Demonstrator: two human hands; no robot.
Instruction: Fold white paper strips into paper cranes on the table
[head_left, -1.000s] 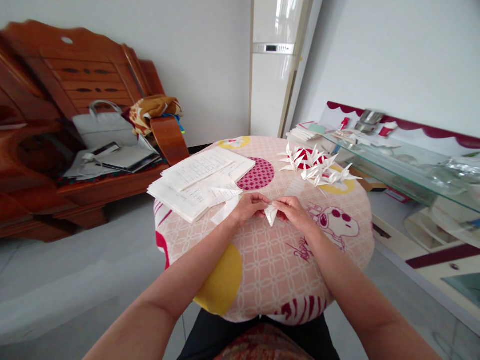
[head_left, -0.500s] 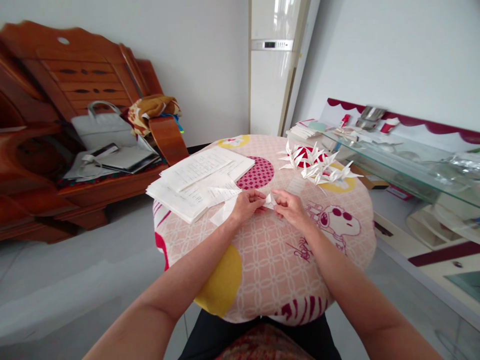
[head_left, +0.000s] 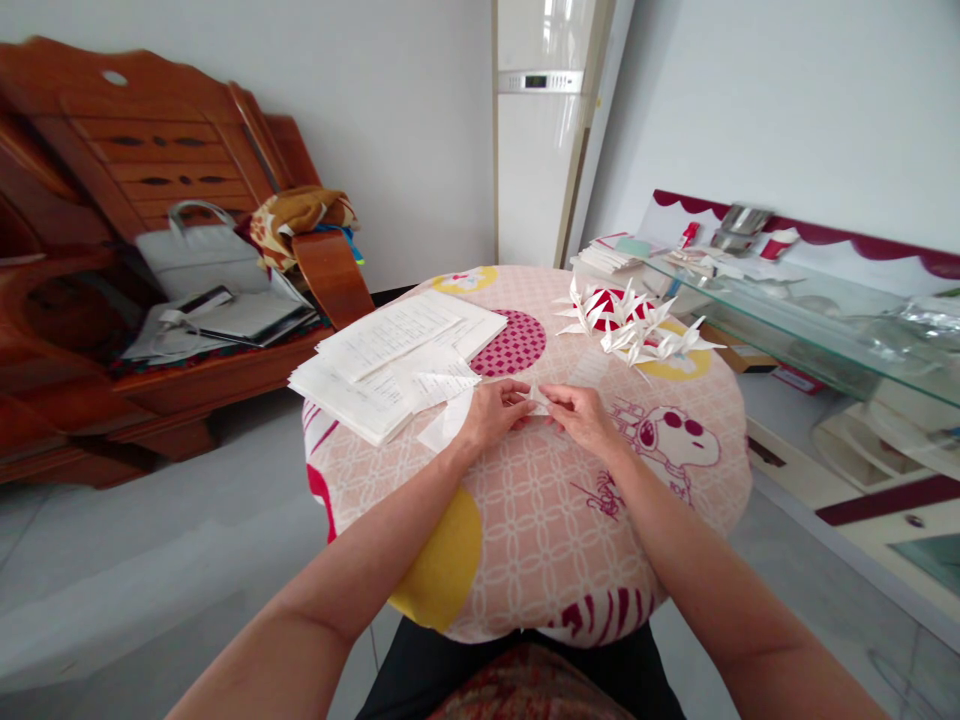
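My left hand [head_left: 495,412] and my right hand [head_left: 583,415] meet over the middle of a round table covered with a patterned cloth [head_left: 540,520]. Both pinch a small folded piece of white paper [head_left: 537,400], mostly hidden by my fingers. A stack of printed sheets [head_left: 390,365] lies just left of my hands, with a loose paper strip [head_left: 444,425] by my left wrist. Several finished white paper cranes [head_left: 634,328] sit at the table's far right.
A wooden bench [head_left: 112,250] at the left holds a grey bag [head_left: 199,255], papers and a folded blanket. A tall white air conditioner [head_left: 536,130] stands in the corner. A glass-topped table [head_left: 810,320] with books and cups runs along the right.
The folded paper hung point down between my hands a second ago; now it is turned up and pressed flatter between my fingertips. My hands have drawn slightly upward and closer.
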